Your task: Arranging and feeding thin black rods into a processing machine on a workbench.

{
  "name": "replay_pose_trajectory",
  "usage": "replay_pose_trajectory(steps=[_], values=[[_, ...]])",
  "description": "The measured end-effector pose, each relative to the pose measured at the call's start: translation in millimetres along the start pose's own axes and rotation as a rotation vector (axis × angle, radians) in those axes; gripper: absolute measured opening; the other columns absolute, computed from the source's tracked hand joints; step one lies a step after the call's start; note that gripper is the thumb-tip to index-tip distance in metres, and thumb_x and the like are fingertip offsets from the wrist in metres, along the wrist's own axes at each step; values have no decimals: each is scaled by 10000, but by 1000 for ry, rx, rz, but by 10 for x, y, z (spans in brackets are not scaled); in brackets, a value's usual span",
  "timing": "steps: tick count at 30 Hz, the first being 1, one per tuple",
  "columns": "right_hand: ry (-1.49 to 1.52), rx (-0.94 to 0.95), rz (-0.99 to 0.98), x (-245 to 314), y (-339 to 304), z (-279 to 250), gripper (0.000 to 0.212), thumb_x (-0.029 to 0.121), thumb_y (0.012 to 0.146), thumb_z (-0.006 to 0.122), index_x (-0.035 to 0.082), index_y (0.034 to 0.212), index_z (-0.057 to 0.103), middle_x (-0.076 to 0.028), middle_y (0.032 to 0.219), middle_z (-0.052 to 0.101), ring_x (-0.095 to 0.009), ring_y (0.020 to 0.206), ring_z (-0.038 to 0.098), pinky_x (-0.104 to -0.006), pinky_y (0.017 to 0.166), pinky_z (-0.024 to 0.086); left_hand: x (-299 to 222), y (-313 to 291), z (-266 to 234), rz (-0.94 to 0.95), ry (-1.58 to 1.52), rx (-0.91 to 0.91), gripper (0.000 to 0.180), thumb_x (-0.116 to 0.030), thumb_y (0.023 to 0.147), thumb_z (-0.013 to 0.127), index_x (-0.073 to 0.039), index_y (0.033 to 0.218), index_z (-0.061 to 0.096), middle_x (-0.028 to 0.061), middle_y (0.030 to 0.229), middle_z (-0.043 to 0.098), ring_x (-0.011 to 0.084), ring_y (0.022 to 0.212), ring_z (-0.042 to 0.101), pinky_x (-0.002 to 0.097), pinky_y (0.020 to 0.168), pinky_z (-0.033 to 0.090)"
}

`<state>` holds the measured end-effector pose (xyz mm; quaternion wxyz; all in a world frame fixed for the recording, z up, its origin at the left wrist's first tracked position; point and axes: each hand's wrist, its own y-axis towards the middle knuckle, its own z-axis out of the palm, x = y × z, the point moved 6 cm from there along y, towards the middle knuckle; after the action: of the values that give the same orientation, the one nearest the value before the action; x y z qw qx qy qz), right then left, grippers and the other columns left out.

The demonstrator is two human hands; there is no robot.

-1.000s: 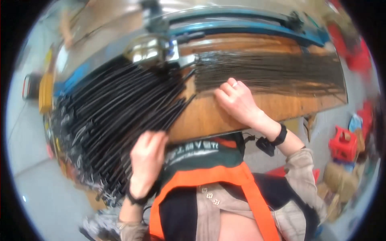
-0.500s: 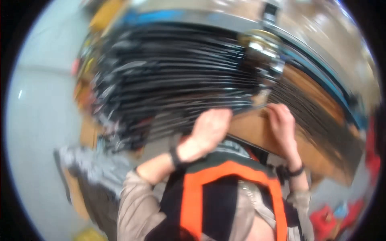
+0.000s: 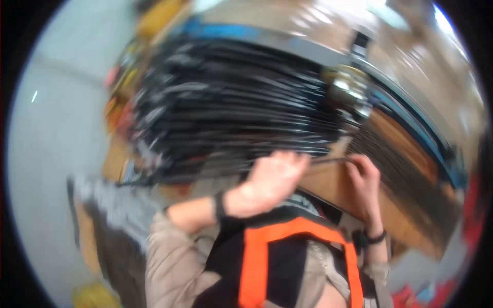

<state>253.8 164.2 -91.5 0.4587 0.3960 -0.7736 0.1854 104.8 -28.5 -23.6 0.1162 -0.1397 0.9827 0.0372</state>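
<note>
A thin dark strip (image 3: 331, 161) runs sideways in front of me, its exact kind blurred. My left hand (image 3: 280, 177) is closed over it, back of the hand upward. At its right end the fingers of my right hand (image 3: 363, 173) pinch it. Left of my left hand, a dark length (image 3: 179, 179) continues toward grey material; it seems to be the same strip. Just beyond my hands lies a wide pile of shiny black strips (image 3: 231, 102), laid side by side. Under my right hand is a brown board-like surface (image 3: 328, 179).
A round brass-and-silver metal part (image 3: 349, 87) stands at the pile's right end. To the right lies a bundle of dark brown strips (image 3: 400, 159), with a blue rail (image 3: 411, 115) behind. Grey crumpled material (image 3: 113, 210) is at left; red items (image 3: 426, 295) sit lower right.
The whole view has shifted, so the pile and both hands appear lower and slightly right. The strip between my hands shows more clearly, and its length to the left has come into sight.
</note>
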Motion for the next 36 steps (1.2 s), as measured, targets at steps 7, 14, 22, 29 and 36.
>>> replay_pose_trajectory(steps=[7, 14, 22, 29, 36], values=[[293, -194, -101, 354, 112, -128, 99, 93, 886, 688, 31, 960, 707, -60, 796, 693, -156, 740, 634, -300, 676, 509, -7, 314, -496, 281, 189, -91, 425, -42, 781, 616, -124, 1198, 637, 51, 765, 542, 225, 696, 595, 351, 530, 514], [113, -344, -246, 398, -92, -401, 125, 102, 857, 707, 36, 961, 729, -67, 757, 642, -158, 684, 586, -301, 615, 460, -257, 539, -484, 417, 141, -84, 430, -75, 829, 682, -115, 1253, 628, 63, 730, 505, 233, 648, 562, 358, 529, 479], [29, -259, -304, 509, 1, -390, 198, 79, 807, 716, 56, 1003, 733, -44, 676, 584, -202, 650, 525, -326, 615, 436, -200, 434, -377, 382, 89, -85, 556, -66, 741, 644, -120, 1292, 597, 40, 719, 500, 210, 651, 569, 336, 517, 491], [-555, -82, -706, 880, -45, -92, 281, 90, 777, 729, 16, 1040, 664, -83, 757, 587, -256, 673, 539, -366, 580, 419, -238, 348, -421, 378, 174, -149, 517, -97, 749, 620, -143, 1263, 597, 33, 807, 558, 195, 727, 589, 323, 617, 504], [-436, -251, -733, 678, -205, -30, 130, 29, 816, 687, 8, 919, 611, -106, 754, 575, -274, 638, 534, -362, 540, 408, -238, -481, -488, 701, -52, -271, 382, -114, 764, 646, -163, 1142, 649, 11, 878, 601, 205, 822, 598, 343, 741, 474]])
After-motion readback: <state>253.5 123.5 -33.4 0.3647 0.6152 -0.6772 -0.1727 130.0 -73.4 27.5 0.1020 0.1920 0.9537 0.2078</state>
